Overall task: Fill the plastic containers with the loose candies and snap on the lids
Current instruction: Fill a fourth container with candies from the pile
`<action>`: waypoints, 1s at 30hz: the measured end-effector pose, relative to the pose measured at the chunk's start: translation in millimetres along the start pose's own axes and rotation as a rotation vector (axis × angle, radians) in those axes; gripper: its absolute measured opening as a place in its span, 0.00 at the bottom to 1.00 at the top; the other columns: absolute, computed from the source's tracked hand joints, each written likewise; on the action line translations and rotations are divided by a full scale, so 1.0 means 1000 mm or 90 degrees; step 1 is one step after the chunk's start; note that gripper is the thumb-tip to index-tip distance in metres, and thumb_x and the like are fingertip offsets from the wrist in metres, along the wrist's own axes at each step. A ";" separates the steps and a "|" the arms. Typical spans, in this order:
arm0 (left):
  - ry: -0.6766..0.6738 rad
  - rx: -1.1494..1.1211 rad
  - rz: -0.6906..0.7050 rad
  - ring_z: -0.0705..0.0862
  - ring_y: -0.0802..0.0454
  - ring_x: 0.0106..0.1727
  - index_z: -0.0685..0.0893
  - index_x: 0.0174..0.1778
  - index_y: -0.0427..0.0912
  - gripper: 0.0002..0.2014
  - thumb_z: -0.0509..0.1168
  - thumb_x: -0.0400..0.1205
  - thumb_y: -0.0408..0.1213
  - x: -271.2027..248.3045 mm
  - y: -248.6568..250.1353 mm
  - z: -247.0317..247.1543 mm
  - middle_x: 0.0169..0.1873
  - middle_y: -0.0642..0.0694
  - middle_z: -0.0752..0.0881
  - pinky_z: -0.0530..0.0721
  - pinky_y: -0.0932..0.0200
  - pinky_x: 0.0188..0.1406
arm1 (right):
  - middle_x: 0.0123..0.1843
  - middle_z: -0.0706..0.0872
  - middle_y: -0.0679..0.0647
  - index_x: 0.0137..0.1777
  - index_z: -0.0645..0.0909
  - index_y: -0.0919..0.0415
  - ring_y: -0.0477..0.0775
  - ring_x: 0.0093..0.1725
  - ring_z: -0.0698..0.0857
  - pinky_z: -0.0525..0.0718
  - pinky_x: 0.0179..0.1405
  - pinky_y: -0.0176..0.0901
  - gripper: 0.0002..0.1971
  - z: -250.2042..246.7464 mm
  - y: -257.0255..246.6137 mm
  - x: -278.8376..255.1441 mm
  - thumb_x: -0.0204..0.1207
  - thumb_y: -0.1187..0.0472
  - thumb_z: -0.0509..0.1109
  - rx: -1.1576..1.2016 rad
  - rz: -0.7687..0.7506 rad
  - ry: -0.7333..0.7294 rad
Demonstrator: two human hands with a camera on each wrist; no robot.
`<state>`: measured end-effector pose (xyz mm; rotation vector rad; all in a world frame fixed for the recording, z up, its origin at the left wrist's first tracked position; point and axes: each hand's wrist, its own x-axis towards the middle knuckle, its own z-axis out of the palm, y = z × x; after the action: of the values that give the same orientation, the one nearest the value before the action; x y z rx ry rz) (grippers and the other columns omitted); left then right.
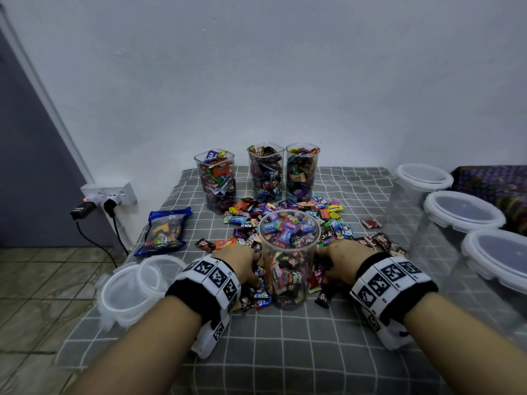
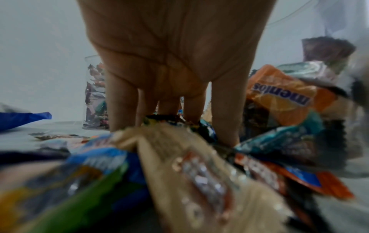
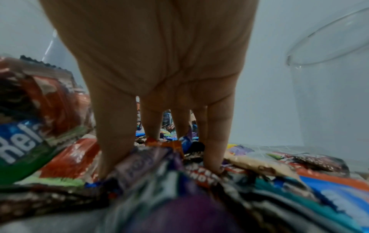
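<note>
Clear plastic cylinder (image 1: 289,260), nearly full, stands mid-counter (image 1: 285,352) in crinkly loose candies (image 1: 285,215). I see my left hand (image 1: 238,262) and right hand (image 1: 343,259) flanking it, fingers straight, pressed into wrappers, gripping nothing.

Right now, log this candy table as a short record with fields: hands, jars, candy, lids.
left hand: fingers straight, down in the loose candy, left of the near jar
right hand: same, right of that jar
near jar: upright, nearly full, no lid
back jars: three, full, no lids
lids: stacked at the table's left edge
tubs: lidded, along the right
</note>
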<state>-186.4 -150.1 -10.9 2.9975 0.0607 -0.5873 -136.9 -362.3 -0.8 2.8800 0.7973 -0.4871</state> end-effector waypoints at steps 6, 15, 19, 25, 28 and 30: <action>0.043 0.019 0.005 0.82 0.44 0.60 0.83 0.64 0.47 0.18 0.70 0.78 0.43 -0.002 -0.001 -0.003 0.58 0.43 0.85 0.81 0.54 0.56 | 0.66 0.79 0.55 0.75 0.70 0.47 0.56 0.67 0.78 0.77 0.63 0.45 0.28 0.000 -0.001 -0.002 0.75 0.59 0.70 0.020 0.000 0.043; 0.093 0.010 -0.019 0.83 0.43 0.57 0.85 0.59 0.47 0.13 0.65 0.79 0.36 0.001 -0.001 -0.002 0.54 0.42 0.86 0.82 0.54 0.52 | 0.68 0.78 0.56 0.73 0.70 0.53 0.57 0.67 0.77 0.76 0.64 0.45 0.27 0.005 0.004 0.000 0.75 0.59 0.71 0.064 0.018 0.079; 0.123 -0.008 -0.046 0.82 0.42 0.57 0.84 0.58 0.45 0.12 0.62 0.80 0.35 0.002 -0.001 -0.002 0.54 0.41 0.85 0.81 0.52 0.52 | 0.65 0.80 0.56 0.70 0.74 0.53 0.57 0.65 0.78 0.78 0.64 0.46 0.20 0.006 0.006 0.001 0.77 0.62 0.66 0.072 0.025 0.096; 0.177 -0.042 -0.068 0.82 0.42 0.53 0.79 0.37 0.43 0.05 0.62 0.79 0.34 0.000 -0.002 -0.003 0.50 0.40 0.85 0.79 0.53 0.45 | 0.61 0.84 0.54 0.62 0.79 0.55 0.56 0.62 0.80 0.79 0.60 0.44 0.14 0.004 0.007 -0.001 0.77 0.62 0.66 0.103 0.030 0.144; 0.219 -0.063 -0.080 0.82 0.41 0.56 0.84 0.48 0.44 0.06 0.62 0.80 0.35 -0.002 -0.003 -0.004 0.51 0.40 0.85 0.79 0.54 0.46 | 0.61 0.83 0.54 0.60 0.79 0.57 0.56 0.62 0.80 0.77 0.59 0.43 0.11 0.002 0.009 -0.004 0.78 0.60 0.66 0.123 0.038 0.182; 0.243 -0.079 -0.087 0.82 0.41 0.55 0.84 0.50 0.44 0.07 0.62 0.80 0.36 -0.004 -0.003 -0.005 0.50 0.41 0.86 0.80 0.53 0.47 | 0.59 0.84 0.55 0.58 0.80 0.58 0.56 0.61 0.80 0.77 0.57 0.43 0.10 0.000 0.010 -0.008 0.78 0.61 0.66 0.150 0.045 0.208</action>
<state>-188.5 -147.1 -5.1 2.9523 0.3167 -0.0103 -138.1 -374.7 2.2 3.2459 0.7174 -0.1073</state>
